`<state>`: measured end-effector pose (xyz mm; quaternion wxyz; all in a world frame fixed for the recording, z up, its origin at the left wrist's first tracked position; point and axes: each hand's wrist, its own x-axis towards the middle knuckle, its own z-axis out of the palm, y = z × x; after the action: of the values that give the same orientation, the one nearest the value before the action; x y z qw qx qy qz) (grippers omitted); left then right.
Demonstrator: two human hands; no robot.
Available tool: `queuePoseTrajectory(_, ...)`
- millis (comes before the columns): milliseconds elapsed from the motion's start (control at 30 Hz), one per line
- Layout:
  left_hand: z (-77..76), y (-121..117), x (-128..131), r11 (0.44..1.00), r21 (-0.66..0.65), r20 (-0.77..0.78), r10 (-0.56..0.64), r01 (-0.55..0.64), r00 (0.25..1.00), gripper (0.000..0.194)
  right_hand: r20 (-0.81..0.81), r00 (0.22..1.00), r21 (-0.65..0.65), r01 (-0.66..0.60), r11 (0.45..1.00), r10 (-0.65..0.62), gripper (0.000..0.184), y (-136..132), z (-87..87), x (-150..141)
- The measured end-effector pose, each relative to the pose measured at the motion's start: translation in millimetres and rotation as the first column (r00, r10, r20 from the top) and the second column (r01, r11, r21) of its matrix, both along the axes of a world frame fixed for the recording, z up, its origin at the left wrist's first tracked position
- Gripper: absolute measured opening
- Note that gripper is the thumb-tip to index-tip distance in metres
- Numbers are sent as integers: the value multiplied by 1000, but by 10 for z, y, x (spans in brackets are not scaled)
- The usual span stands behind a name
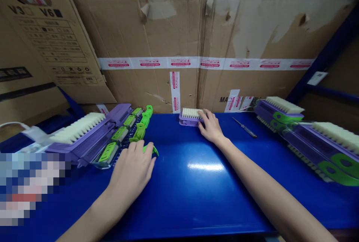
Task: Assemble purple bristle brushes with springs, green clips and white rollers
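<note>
At the back of the blue table, my right hand [211,125] is closed on the right end of a small purple brush [188,122] with cream bristles facing up. Its thumb is at the front and its fingers lie over the top. My left hand [134,167] has its fingers curled over a bright green plastic piece [153,150], whose curved end sticks out past the fingertips. Beyond it stands a row of similar green pieces [140,132]. Beside that row lie several clear-and-green parts [120,134]. The left fingertips are partly hidden.
Purple brush bodies [92,143] with a cream bristle block [80,128] are stacked at left. More purple-and-green brushes [305,137] stand at right. A screwdriver [244,127] lies on the blue table [193,201]. Taped cardboard [146,85] walls the back; a blue frame post [316,44] rises at right.
</note>
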<state>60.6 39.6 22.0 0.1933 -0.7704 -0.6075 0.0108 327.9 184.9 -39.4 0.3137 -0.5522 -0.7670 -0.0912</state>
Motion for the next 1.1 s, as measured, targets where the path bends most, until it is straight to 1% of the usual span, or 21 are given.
queuePoseTrajectory(67, 11, 27, -22, 997, -66, -31, 25, -27, 999, 31, -1, 1000, 0, 1, 1000, -1, 49, -2, 1, -2)
queuePoseTrajectory(133, 24, 72, 1, 991, -134, -19, 5, -8, 1000, 38, -2, 1000, -5, 4, 1000, -4, 49, -5, 6, -5)
queuePoseTrajectory(200, 34, 149, 67, 984, -174, 13, -29, 31, 999, 45, -4, 1000, -11, 7, 1000, -7, 49, -8, 13, -8)
queuePoseTrajectory(267, 34, 273, 162, 982, -182, 38, -34, 41, 999, 42, -5, 1000, -12, 6, 1000, -6, 49, -6, 22, -4)
queuePoseTrajectory(367, 12, 567, 314, 986, -166, 103, -4, 21, 995, 36, -12, 1000, -9, 1, 1000, -2, 49, 8, 30, 26)
queuePoseTrajectory(433, -7, 819, 401, 987, -159, 145, 43, -19, 989, 37, -25, 1000, -5, -5, 1000, 5, 49, 25, 32, 64)
queuePoseTrajectory(500, -21, 1081, 467, 975, -211, 190, 114, -73, 975, 39, -50, 999, -6, -11, 1000, 10, 48, 45, 30, 107)
queuePoseTrajectory(567, -37, 1315, 512, 967, -230, 245, 164, -107, 956, 40, -82, 997, -19, -19, 1000, 17, 49, 63, 25, 143)
queuePoseTrajectory(633, -65, 1490, 538, 968, -210, 298, 195, -135, 934, 44, -113, 993, -41, -31, 999, 26, 50, 75, 18, 164)
queuePoseTrajectory(700, -112, 1593, 550, 976, -172, 351, 191, -137, 917, 51, -140, 989, -63, -47, 997, 38, 52, 80, 12, 170)
queuePoseTrajectory(767, -175, 1634, 547, 983, -138, 395, 170, -125, 903, 57, -165, 985, -84, -56, 995, 41, 53, 79, 7, 165)
queuePoseTrajectory(833, -243, 1634, 526, 993, -84, 420, 112, -85, 901, 60, -180, 983, -111, -57, 992, 37, 55, 76, 3, 156)
queuePoseTrajectory(900, -305, 1622, 490, 1000, -2, 424, 29, -31, 905, 63, -195, 980, -129, -62, 990, 36, 62, 82, -5, 153)
queuePoseTrajectory(967, -356, 1623, 446, 998, 64, 414, -45, 20, 909, 68, -222, 974, -136, -71, 988, 40, 73, 98, -21, 157)
queuePoseTrajectory(1033, -397, 1646, 406, 994, 78, 403, -106, 81, 909, 73, -254, 966, -138, -89, 986, 52, 80, 123, -41, 171)
queuePoseTrajectory(1100, -432, 1681, 376, 986, 56, 407, -164, 155, 899, 74, -269, 961, -139, -104, 985, 64, 79, 145, -58, 187)
